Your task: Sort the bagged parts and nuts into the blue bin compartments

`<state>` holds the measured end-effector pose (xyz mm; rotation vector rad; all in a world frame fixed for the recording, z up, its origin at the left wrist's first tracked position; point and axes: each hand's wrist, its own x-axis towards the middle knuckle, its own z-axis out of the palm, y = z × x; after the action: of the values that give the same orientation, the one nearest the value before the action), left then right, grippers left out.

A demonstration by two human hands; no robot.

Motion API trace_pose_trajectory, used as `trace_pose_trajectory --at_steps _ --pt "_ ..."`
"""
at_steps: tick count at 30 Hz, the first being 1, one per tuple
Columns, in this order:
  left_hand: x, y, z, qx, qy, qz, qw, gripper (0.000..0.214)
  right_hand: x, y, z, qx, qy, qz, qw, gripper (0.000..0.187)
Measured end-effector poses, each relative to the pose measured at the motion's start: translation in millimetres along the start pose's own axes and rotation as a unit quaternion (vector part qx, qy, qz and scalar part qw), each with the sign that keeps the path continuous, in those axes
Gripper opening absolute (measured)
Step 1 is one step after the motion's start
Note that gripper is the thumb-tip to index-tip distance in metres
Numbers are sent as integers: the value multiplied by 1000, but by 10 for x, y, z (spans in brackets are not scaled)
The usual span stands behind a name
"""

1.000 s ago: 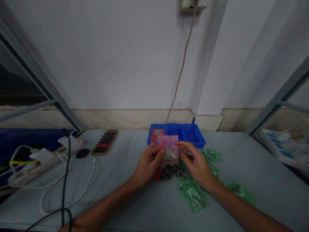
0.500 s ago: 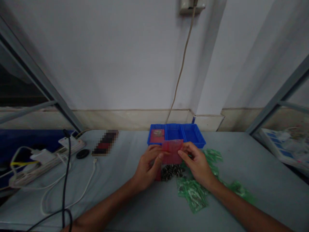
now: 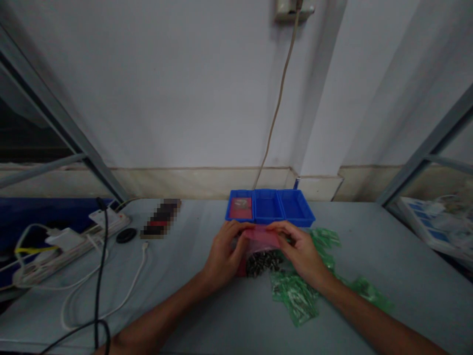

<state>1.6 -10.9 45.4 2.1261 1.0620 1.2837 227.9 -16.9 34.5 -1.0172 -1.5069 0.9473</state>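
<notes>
Between both hands, a small pink plastic bag (image 3: 261, 238) is stretched above the table. My left hand (image 3: 226, 251) pinches its left side, and my right hand (image 3: 298, 249) pinches its right side near the top. Just below the bag lies a pile of small dark metal parts (image 3: 263, 263), too small to name exactly. Something red (image 3: 241, 268) shows at the pile's left edge, partly hidden by my left hand. Green plastic bags (image 3: 298, 298) with small parts in them lie under and around my right forearm.
Behind my hands stands a blue three-compartment tray (image 3: 284, 222); a pink bag (image 3: 241, 208) lies in its left compartment. A power strip (image 3: 44, 266), cables, a black round lid-like disc (image 3: 126, 235) and a blurred-out object (image 3: 161, 219) are on the left. Metal frame posts stand at both sides.
The pink bag has tipped from nearly upright to flatter and sits slightly lower. Both hands have shifted their fingers toward its upper edge. The pile and the green bags have not moved.
</notes>
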Motion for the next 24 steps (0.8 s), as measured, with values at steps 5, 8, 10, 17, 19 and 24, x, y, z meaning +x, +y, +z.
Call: trace_pose_trajectory --at_steps 5,8,10,17,19,24 --pt "-22 37 13 -8 -52 18 998 29 33 26 -3 -2 33 -1 999 25" --pt "-27 16 52 27 -43 -12 999 14 29 27 0 10 41 27 999 31" --pt "-16 2 62 42 -31 -29 998 28 14 29 13 31 29 49 998 36" --pt "34 -33 49 -31 -14 -52 998 39 1 64 71 127 18 74 989 37" --pt "31 -30 43 -39 0 -36 999 35 13 67 69 163 37 88 982 45" --pt "-5 28 -22 33 -36 87 995 28 40 27 34 183 56 130 973 50"
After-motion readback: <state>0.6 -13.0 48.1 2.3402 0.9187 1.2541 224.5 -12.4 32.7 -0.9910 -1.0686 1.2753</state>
